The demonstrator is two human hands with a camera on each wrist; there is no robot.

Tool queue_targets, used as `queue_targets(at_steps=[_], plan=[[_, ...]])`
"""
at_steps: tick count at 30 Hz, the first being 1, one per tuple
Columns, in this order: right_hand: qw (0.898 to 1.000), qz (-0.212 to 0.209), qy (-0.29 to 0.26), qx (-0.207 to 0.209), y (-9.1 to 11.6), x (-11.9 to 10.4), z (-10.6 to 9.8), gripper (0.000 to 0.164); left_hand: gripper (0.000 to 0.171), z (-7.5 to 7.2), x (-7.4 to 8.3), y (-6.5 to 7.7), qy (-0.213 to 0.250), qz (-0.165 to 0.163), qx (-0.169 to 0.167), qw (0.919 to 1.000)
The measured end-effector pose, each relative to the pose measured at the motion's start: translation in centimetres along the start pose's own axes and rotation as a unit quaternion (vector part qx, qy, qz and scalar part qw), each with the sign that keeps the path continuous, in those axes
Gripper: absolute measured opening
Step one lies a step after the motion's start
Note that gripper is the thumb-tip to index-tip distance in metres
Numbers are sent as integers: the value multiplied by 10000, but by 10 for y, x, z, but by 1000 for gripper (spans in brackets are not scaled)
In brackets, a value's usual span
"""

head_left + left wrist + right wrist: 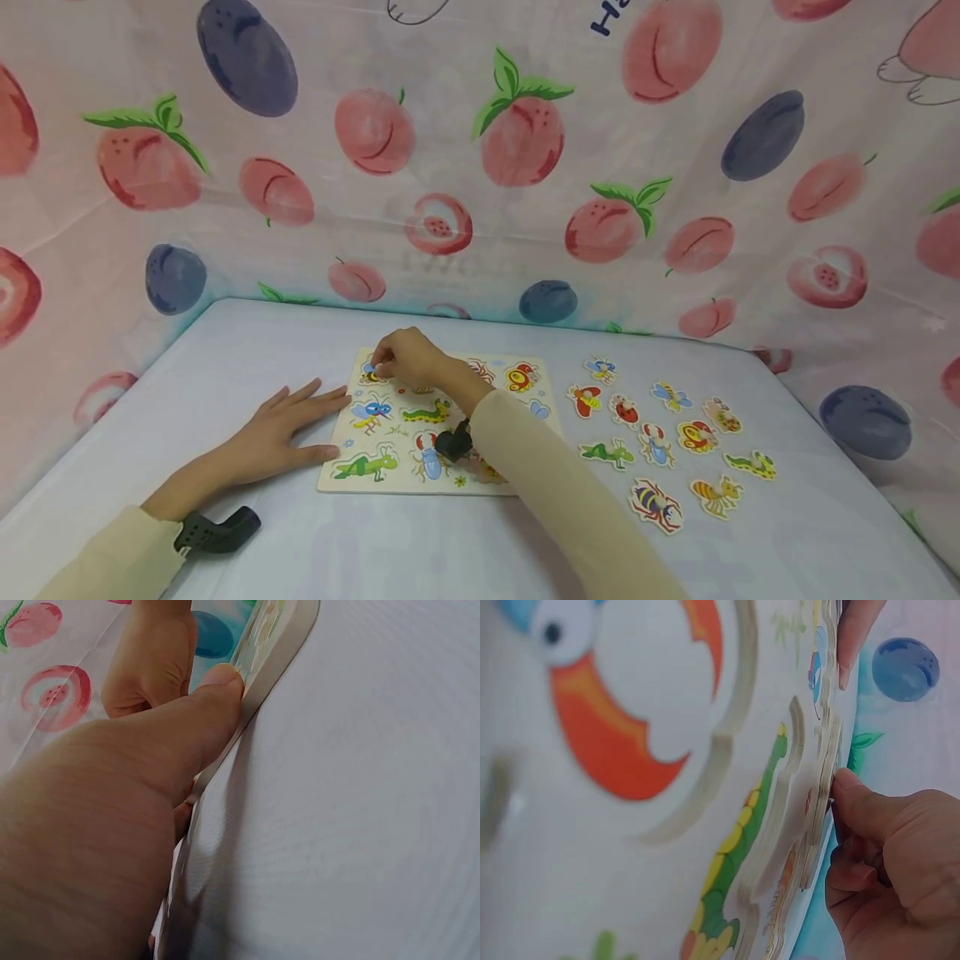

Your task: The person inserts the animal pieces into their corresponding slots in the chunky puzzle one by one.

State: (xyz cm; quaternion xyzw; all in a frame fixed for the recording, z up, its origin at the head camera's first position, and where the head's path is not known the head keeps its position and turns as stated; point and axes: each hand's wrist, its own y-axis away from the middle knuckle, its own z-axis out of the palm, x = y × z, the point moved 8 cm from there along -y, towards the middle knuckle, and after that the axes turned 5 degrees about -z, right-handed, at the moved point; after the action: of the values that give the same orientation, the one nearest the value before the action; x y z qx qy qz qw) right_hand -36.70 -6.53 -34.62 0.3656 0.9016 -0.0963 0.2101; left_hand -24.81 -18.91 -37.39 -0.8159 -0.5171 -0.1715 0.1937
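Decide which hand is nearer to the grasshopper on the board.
Left. The left hand touches the board, its thumb beside the grasshopper; the right hand is farther off, at the bee in the far left corner.

Beyond the white tabletop (360, 546), on the far side, hangs a pale backdrop (450, 67) — printed with pink peaches (522, 140) and blue plums (247, 57).

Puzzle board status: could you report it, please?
Right hand on bee piece. Left hand against puzzle board, left edge. Loose pieces off right; nothing visibly blocking.
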Motion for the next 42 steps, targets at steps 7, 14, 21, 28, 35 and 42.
queue_targets(at_steps=[7,14,21,28,35,42], plan=[[10000,-40,15,-12,-1,2,0,12,70,1,1,-1,-13,42,26,10000],[9991,-341,162,-183,-3,2,1,13,70,1,2,1,13,5,1,10000],[9989,-392,157,-195,-5,3,1,13,70,0,2,1,14,-15,12,10000],[9994,-292,148,-89,-4,0,1,12,70,1,1,1,18,13,11,10000],[9997,-247,81,14,-5,3,1,12,71,0,0,0,-52,1,24,10000],[9999,45,62,64,-4,6,1,15,70,0,0,0,-60,25,21,10000]])
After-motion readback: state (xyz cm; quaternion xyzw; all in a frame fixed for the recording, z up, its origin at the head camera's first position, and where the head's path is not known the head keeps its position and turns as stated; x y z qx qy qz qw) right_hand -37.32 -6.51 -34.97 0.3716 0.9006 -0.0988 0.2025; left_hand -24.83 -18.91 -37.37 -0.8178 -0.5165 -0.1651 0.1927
